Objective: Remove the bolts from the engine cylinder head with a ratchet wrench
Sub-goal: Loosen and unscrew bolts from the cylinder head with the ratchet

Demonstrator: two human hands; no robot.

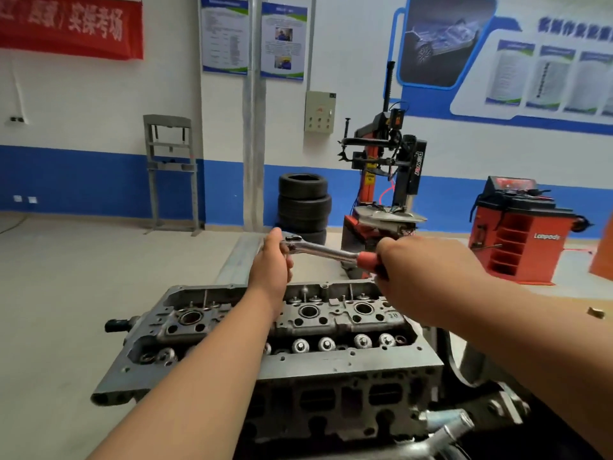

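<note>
Above the far edge of the engine cylinder head (265, 343), both hands hold a ratchet wrench (323, 250) level in the air. At its head end, the left hand (272, 260) is curled around the ratchet, fingers closed on it. Opposite, the right hand (418, 270) is clenched around the red handle. Behind them stand stacked tyres (303, 200).

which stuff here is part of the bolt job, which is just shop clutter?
In the job: ratchet wrench, cylinder head, left hand at the wrench head, right hand on the red grip.

Clutter: stacked tyres, tyre changer, red wheel balancer, grey press frame.
</note>
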